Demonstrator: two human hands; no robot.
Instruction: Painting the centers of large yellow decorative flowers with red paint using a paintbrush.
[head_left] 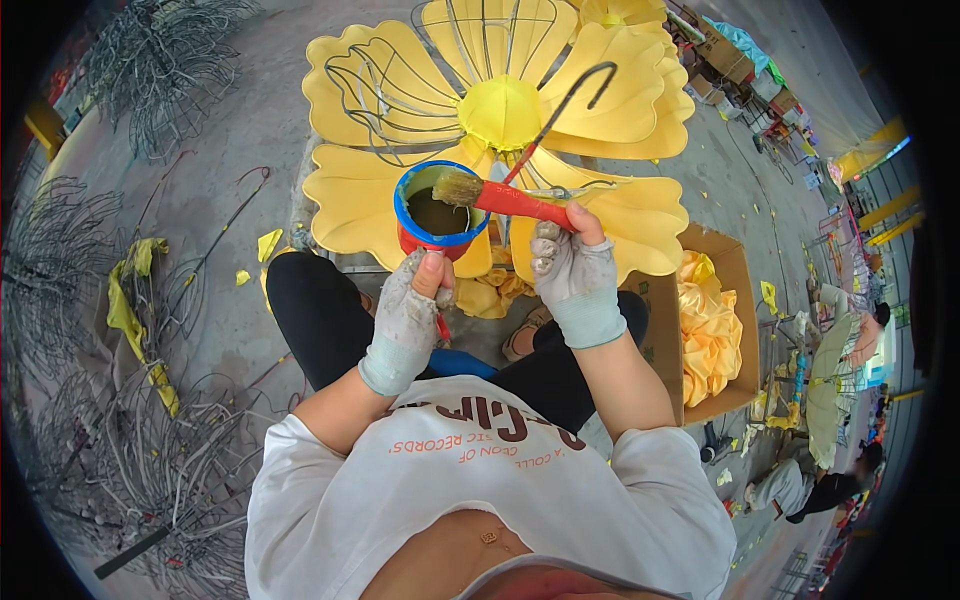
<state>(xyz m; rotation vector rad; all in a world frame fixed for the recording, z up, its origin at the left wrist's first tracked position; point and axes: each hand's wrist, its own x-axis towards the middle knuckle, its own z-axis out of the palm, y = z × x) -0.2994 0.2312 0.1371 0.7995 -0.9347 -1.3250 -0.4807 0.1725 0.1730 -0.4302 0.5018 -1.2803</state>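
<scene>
My left hand (pixel 408 318), in a pale worn glove with bare fingertips, is closed on the handle side of a red cup with a blue rim (pixel 447 240). Dark liquid lies inside the cup. In my right hand (pixel 575 270), gloved the same way, is a paintbrush (pixel 525 204) with a red handle, held level. Its yellowish bristles are over the cup's mouth; whether they touch the liquid I cannot tell. Beyond both hands spreads a large yellow fabric flower (pixel 600 205) with a round yellow centre (pixel 499 112). Bent metal wires cross some of its petals.
An open cardboard box (pixel 722 400) of yellow fabric (pixel 708 330) stands to my right. Tangled wire frames (pixel 160 470) cover the floor at left, near yellow scraps (pixel 128 315). A hooked rod (pixel 560 110) rises over the flower. Another person (pixel 835 490) is at far right.
</scene>
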